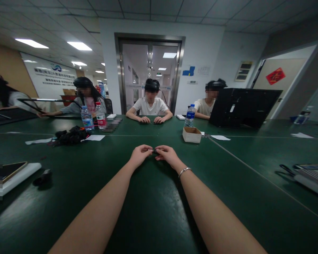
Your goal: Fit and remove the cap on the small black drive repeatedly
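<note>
While the right hand (pixel 167 154) pinches a small black object (pixel 155 151) just below frame centre, the left hand (pixel 141 155) meets its left side, grip unclear; its long axis is indistinct.

Dim overall, bright ceiling lights (pixel 79 46), soft glare on tabletop (pixel 159 208)

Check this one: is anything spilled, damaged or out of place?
I see no spill or damage. The black heap at left, by loose paper, looks jumbled and untidy. The monitor looks askew, perhaps only through lens distortion. The held piece is too small to judge.
</note>
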`<state>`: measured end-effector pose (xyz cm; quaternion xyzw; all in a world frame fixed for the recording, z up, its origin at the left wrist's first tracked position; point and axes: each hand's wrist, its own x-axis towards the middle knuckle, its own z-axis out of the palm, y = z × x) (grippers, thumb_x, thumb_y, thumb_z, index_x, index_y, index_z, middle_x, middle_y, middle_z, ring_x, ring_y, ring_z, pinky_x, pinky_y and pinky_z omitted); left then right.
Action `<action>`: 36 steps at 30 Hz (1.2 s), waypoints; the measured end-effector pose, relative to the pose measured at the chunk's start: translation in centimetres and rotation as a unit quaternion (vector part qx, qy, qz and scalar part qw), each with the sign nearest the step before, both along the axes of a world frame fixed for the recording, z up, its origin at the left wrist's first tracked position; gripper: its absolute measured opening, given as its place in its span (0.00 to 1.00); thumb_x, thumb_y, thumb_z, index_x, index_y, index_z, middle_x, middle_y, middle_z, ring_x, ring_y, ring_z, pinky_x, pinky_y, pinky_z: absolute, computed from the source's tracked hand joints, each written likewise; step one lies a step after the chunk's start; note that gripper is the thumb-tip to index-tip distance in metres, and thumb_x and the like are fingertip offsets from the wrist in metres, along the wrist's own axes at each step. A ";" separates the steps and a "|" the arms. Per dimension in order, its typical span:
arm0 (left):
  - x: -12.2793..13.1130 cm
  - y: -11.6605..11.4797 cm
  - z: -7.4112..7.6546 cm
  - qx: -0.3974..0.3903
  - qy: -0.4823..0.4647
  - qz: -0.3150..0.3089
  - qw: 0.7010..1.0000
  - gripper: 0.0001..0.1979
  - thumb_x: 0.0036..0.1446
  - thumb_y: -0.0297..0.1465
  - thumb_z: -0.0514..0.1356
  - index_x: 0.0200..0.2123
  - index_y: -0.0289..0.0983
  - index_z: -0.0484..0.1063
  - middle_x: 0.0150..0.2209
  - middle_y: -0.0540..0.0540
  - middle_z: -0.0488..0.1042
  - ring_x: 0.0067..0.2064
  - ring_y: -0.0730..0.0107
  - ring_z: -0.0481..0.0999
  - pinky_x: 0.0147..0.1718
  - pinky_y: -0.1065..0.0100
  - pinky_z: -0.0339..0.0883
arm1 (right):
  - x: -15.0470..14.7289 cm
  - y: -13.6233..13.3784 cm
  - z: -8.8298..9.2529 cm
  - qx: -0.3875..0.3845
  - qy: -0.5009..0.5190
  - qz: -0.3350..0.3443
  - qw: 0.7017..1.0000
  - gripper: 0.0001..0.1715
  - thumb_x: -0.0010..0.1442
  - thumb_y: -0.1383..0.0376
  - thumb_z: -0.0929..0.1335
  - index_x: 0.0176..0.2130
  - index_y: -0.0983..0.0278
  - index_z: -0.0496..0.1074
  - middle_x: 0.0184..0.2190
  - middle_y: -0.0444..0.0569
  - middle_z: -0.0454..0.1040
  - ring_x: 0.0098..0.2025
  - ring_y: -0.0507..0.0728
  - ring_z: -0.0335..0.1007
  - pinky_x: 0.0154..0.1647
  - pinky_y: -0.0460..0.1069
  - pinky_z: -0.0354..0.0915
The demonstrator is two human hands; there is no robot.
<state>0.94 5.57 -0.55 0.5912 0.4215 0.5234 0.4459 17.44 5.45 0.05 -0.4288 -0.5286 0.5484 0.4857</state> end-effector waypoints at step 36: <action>0.1 -0.2 0.6 -0.078 0.014 0.040 0.996 0.11 0.52 0.35 0.62 0.27 0.31 0.70 0.22 0.48 0.73 0.23 0.75 0.73 0.24 0.73 0.63 | 0.9 -0.3 0.0 -0.003 0.069 0.035 0.997 0.17 0.48 0.77 0.70 0.40 0.66 0.73 0.34 0.46 0.70 0.30 0.49 0.75 0.34 0.43 0.74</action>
